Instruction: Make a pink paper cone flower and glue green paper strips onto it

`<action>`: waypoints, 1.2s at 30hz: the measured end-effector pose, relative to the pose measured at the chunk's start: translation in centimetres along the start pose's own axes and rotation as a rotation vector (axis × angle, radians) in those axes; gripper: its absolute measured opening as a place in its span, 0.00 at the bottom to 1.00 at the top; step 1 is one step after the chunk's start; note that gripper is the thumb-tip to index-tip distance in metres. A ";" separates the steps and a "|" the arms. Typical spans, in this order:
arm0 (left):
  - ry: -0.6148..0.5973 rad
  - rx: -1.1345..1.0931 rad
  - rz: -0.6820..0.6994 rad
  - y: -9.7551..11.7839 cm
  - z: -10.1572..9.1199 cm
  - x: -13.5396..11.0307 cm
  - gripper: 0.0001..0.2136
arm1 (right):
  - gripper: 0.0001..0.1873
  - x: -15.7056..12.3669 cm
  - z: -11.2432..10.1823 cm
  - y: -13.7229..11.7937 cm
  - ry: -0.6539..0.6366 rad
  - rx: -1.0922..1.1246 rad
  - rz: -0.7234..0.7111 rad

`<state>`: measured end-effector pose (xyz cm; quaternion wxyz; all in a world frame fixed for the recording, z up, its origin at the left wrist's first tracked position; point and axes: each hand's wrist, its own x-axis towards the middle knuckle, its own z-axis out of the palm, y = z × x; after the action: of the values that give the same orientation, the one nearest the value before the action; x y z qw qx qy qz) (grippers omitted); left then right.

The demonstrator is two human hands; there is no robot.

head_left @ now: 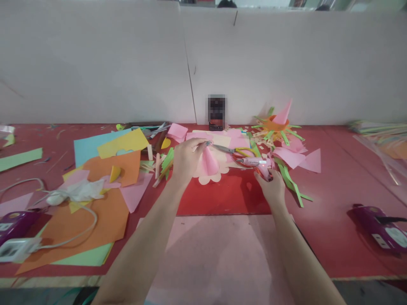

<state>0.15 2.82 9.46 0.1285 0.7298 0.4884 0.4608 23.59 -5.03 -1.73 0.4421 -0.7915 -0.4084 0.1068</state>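
My left hand (pixel 186 159) pinches the tip of a pink paper cone (pixel 210 164), which stands over a cream paper piece with scalloped edges (pixel 205 179). My right hand (pixel 272 188) is closed around a pink glue gun (pixel 254 162), its nozzle pointing left toward the cone. Just beyond the gun lies a pair of scissors (pixel 244 151) with yellow handles and blades toward my left fingers. Beneath the cone is a glossy red board (pixel 219 199); pink and cream paper sheets (pixel 238 137) lie behind it.
An orange, green and pink paper figure (pixel 278 123) stands back right, near pink scraps (pixel 311 161) and green strips (pixel 294 186). Coloured paper (pixel 104 216) and a white cable (pixel 95 216) cover the left. Purple power strips (pixel 381 226) lie at both sides. A phone-like device (pixel 217 112) leans on the wall.
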 end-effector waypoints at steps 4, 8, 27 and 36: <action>-0.142 -0.008 0.032 -0.6 -0.3 0.0 0.05 | 0.28 0.0 0.1 0.1 0.000 -0.010 -0.005; -0.154 -0.026 0.044 -0.9 0.3 -0.5 0.06 | 0.28 0.0 0.1 0.1 0.003 -0.006 0.001; -0.451 0.146 -0.318 -4.7 1.6 -7.6 0.12 | 0.28 0.3 0.4 0.8 0.005 -0.017 -0.023; -0.434 0.245 -0.352 -4.8 2.3 -8.1 0.12 | 0.29 0.3 0.4 0.9 0.021 -0.043 -0.048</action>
<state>-1.68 -0.95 0.78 0.2186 0.7256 0.6203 0.2022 24.06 -4.81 -2.67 0.4318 -0.7918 -0.4247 0.0789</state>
